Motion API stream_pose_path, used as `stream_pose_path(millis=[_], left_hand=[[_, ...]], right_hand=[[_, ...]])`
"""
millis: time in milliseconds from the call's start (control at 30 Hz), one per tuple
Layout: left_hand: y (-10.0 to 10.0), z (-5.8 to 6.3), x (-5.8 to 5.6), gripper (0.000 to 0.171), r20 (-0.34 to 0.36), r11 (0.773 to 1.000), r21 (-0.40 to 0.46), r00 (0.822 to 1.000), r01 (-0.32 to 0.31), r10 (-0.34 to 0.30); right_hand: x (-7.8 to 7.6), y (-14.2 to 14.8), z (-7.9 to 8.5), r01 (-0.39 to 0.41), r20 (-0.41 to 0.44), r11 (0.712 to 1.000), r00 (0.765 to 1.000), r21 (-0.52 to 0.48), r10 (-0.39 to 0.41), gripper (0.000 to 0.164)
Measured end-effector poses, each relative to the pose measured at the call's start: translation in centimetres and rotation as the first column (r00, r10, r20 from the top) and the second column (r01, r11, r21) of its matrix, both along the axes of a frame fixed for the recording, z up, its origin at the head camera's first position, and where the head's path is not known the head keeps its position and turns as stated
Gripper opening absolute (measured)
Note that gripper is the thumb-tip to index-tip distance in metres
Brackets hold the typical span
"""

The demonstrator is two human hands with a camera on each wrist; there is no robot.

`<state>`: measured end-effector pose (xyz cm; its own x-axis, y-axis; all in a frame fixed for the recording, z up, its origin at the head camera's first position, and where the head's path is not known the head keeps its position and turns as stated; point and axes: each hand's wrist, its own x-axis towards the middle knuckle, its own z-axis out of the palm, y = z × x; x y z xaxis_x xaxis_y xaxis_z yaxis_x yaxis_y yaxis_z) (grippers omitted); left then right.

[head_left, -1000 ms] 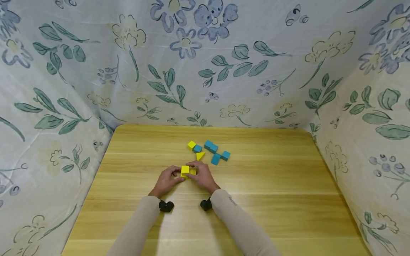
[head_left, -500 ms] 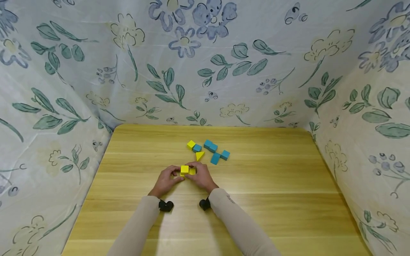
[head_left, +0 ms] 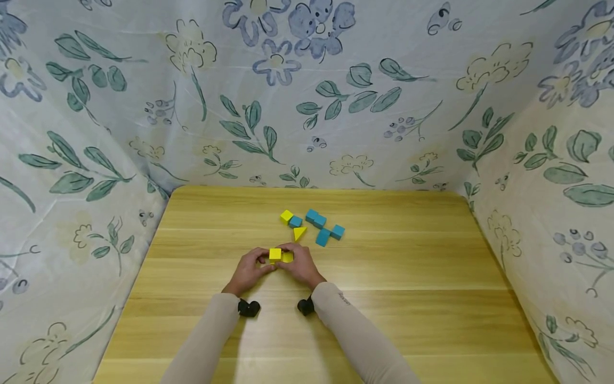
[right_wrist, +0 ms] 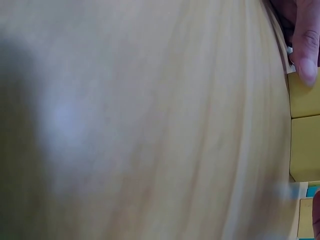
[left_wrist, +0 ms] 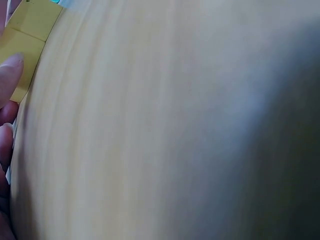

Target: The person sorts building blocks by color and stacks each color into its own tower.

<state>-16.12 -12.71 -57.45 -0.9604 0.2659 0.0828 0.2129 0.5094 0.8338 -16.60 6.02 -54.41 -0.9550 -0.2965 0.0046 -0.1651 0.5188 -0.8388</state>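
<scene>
In the head view, a yellow cube (head_left: 275,254) sits raised at the left, and a lower yellow block (head_left: 288,257) shows at its right. My left hand (head_left: 251,269) grips this small group from the left, its thumb pressed on a yellow block (left_wrist: 25,55) in the left wrist view. From the right, my right hand (head_left: 303,264) curls round the blocks, fingers behind and thumb in front. In the right wrist view that thumb (right_wrist: 307,70) lies on one yellow block (right_wrist: 302,97), flush against another yellow block (right_wrist: 306,147). The fingers partly hide the lower pieces.
Beyond the hands lie a yellow triangular block (head_left: 299,233), a yellow cube (head_left: 286,216) and a blue cube (head_left: 295,222). Several more blue blocks (head_left: 323,237) are scattered to the right. The wooden table (head_left: 408,277) is bordered by floral cloth (head_left: 355,122).
The raised yellow cube and my right hand have shifted slightly left. My left hand stays nearly in place, and the loose blocks have not moved.
</scene>
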Motion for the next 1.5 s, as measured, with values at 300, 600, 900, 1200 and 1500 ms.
stream_pose_path(millis=[300,600,900,1200,1500], left_hand=[[-0.2,0.1,-0.1,0.034,0.006,1.0,-0.004,1.0,-0.007,0.007],[-0.4,-0.2,-0.1,0.036,0.031,1.0,0.019,0.999,-0.022,0.021],[-0.3,-0.2,0.0,0.037,0.039,0.999,0.038,0.999,-0.03,0.028],[-0.1,-0.4,0.1,0.038,0.038,0.999,0.021,0.999,-0.028,0.028],[0.0,-0.7,0.0,0.037,0.023,1.0,0.023,1.0,-0.01,0.01]], right_hand=[[0.0,-0.2,0.1,-0.009,0.015,1.0,1.0,-0.003,0.009,0.036],[-0.1,0.2,0.6,-0.044,0.044,0.999,0.998,-0.027,0.045,0.049],[-0.7,3.3,1.5,-0.016,0.029,0.994,0.999,-0.105,0.02,0.053],[-4.0,3.5,2.3,0.16,-0.065,0.986,0.985,-0.042,-0.163,0.027],[-7.6,1.5,2.4,0.167,-0.069,0.972,0.985,0.165,-0.157,0.045]])
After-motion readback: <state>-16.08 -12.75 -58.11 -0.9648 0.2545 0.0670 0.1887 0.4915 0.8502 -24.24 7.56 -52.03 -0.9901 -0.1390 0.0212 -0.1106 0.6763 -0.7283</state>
